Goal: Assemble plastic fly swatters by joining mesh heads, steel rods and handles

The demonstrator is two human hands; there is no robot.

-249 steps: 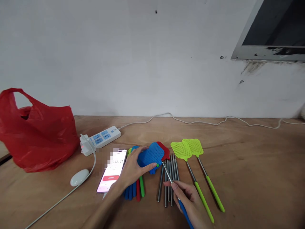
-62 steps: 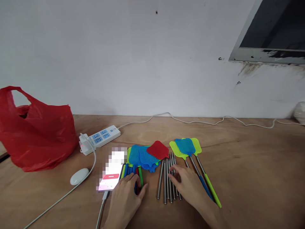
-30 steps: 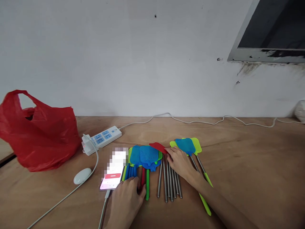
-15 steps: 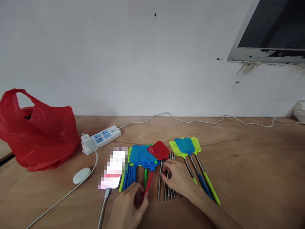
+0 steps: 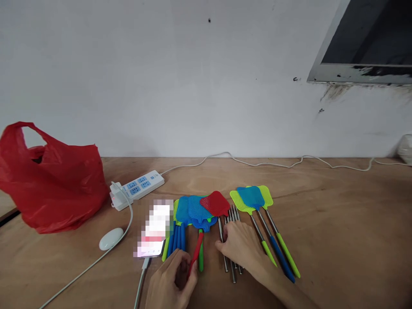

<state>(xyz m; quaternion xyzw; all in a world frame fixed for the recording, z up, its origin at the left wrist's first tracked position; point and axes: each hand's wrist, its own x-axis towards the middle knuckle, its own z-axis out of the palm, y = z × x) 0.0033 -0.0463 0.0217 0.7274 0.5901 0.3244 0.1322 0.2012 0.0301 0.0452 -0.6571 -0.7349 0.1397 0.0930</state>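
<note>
My left hand [image 5: 172,277] pinches a red handle grip [image 5: 196,249], which slants up towards the fly swatter heads. Beside it lies a green handle grip [image 5: 201,255]. Over the bunch of thin metal rods [image 5: 234,272], my right hand [image 5: 243,246] is curled with thumb and fingers closed on the rods; its fingertips are partly hidden. Behind the hands are overlapping fly swatter heads, among them a red head [image 5: 216,203] and a blue head [image 5: 198,208]. Several blue handle grips [image 5: 177,237] lie left of the green one.
To the right lie three assembled fly swatters, one with a blue head [image 5: 251,196]. A phone [image 5: 156,227] on a charging cable [image 5: 140,279] lies left of the grips. Farther left are a white power strip [image 5: 144,185], a white oval object [image 5: 111,238] and a red plastic bag [image 5: 61,184].
The red grip has shifted slightly down and left in my left hand, showing more of the green one. Under my right hand the rods have moved and spread, one sticking out nearer me.
</note>
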